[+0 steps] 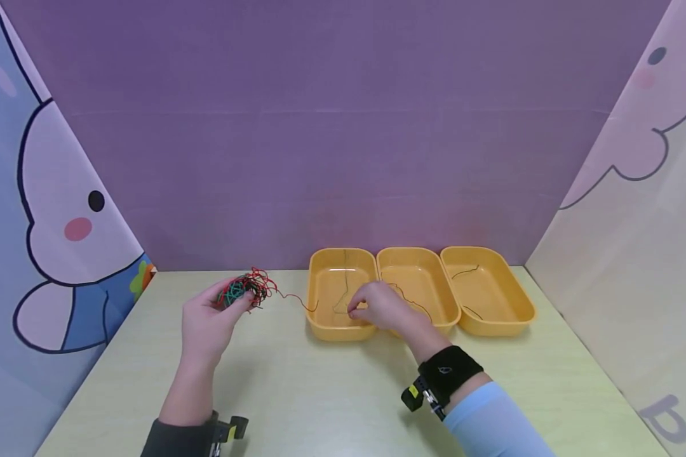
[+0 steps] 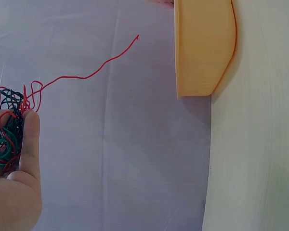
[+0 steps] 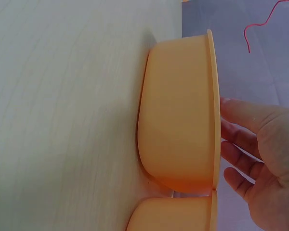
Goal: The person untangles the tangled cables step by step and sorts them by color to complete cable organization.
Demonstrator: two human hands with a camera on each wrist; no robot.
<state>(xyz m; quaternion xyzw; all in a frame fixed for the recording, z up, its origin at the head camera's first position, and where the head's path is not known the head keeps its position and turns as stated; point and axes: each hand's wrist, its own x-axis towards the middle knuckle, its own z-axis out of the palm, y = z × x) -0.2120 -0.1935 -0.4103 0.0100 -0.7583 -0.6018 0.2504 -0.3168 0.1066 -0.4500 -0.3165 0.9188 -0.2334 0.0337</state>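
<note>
Your left grip (image 1: pixel 208 324) curls round the tangled wires (image 1: pixel 241 293), a red strand (image 1: pixel 291 296) trailing rightward from it toward the leftmost yellow tray (image 1: pixel 337 333). Your right grip (image 1: pixel 382 304) hangs over that tray; whether it pinches anything, you cannot tell. Below and right of it, two more trays (image 1: pixel 491 327) stand on the bench (image 1: pixel 297 393).

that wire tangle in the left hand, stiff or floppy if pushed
The wire tangle is probably springy, not limp: its loose red end juts out unsupported, holding bends. Its crossings may snag. Being thin-stranded, it seems light.
</note>
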